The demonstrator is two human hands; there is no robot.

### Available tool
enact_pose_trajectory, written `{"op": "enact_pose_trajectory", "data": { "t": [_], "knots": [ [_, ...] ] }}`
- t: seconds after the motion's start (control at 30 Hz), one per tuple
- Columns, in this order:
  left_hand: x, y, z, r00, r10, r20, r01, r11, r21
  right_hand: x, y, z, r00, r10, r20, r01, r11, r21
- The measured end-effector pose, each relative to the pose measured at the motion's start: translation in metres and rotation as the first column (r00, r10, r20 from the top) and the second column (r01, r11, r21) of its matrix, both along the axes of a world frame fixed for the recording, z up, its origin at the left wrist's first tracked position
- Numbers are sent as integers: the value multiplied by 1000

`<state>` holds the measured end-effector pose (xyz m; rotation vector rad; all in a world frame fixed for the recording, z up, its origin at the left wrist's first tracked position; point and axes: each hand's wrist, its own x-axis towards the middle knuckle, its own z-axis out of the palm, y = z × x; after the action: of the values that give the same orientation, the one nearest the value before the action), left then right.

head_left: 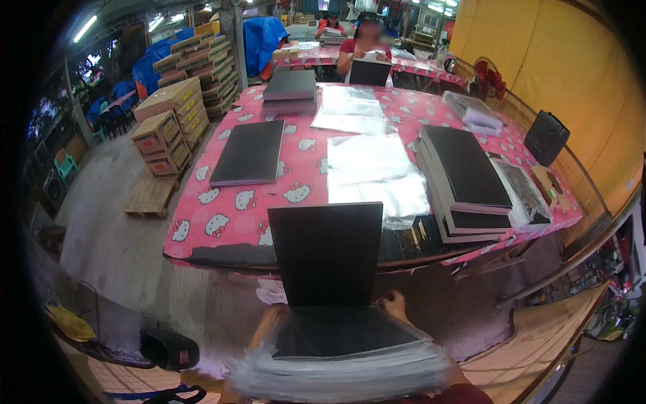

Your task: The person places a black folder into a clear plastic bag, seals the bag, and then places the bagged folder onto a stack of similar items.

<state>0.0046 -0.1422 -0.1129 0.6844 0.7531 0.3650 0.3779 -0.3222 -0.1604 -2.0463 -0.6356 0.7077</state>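
A plain black panel (326, 252) stands upright in front of me, overlapping the near table edge in view. My left hand (271, 314) is closed at its lower left side, its fingers partly hidden behind the panel and plastic. At the lower right side my right hand (394, 304) has curled fingers against the edge. Below both hands, close to my body, lies a stack of black panels in clear plastic sleeves (336, 370). Something pale and thin (271, 291) shows beside the left hand.
On the pink patterned table (296, 195) lie a flat black panel (249, 153), a panel stack (291, 87), clear sleeves (377, 175) and a taller stack (464, 168) at right. Cartons (161, 138) stand at left. A person (367, 50) across the table handles another panel.
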Motion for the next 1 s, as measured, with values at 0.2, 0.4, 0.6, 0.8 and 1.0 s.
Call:
{"op": "enact_pose_trajectory", "data": {
  "t": [0.2,0.4,0.6,0.8,1.0],
  "knots": [
    [-11,4,17,999,48,7,-48,999,-3,25,106,193,770,-100,630,-271,843,465],
    [-14,9,3,995,80,-60,-67,979,192,100,191,174,671,304,676,-436,900,28],
    [-27,55,-62,845,479,-239,-189,684,705,148,219,245,844,277,-460,-15,869,494],
    [74,68,199,792,597,126,-450,432,781,115,205,332,834,429,-345,-75,709,701],
    [179,85,299,969,142,204,-238,299,924,-31,205,377,506,828,-241,-325,442,836]
  ]
}}
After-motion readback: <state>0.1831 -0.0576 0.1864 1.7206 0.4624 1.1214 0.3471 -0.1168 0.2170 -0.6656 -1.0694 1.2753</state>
